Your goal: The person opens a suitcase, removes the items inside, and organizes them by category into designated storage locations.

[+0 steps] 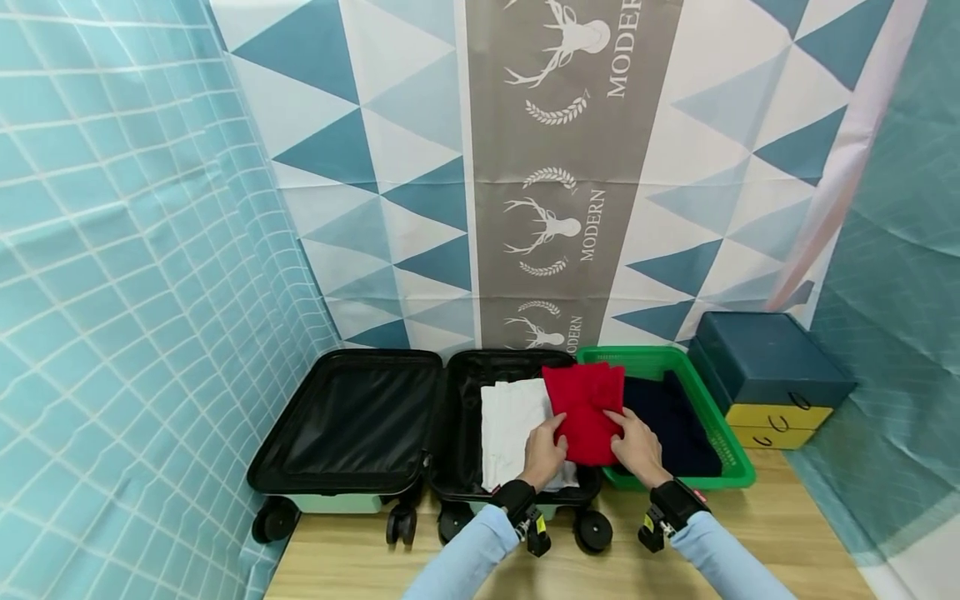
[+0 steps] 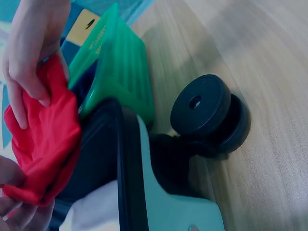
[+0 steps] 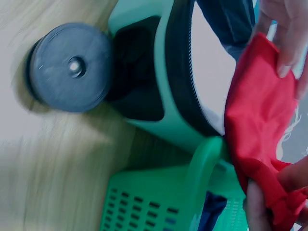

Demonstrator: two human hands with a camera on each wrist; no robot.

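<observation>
A folded red cloth garment (image 1: 588,417) is held up by both hands over the border between the suitcase and the green basket. My left hand (image 1: 545,454) pinches its left edge, thumb on top. At the opposite edge my right hand (image 1: 637,448) grips it the same way, which also shows in the right wrist view, with fingers around the red cloth (image 3: 260,110). Under and left of it, a folded white garment (image 1: 516,425) lies in the right half of the open suitcase (image 1: 463,417). Dark navy clothing (image 1: 667,425) lies in the green basket (image 1: 738,467).
The suitcase's other half (image 1: 337,425) lies open on the left, its dark lining showing. Black suitcase wheels (image 1: 592,531) stick out toward the table's front. Stacked blue and yellow boxes (image 1: 780,367) stand right of the basket. Patterned sheeting (image 1: 547,167) hangs behind the wooden table (image 1: 600,575).
</observation>
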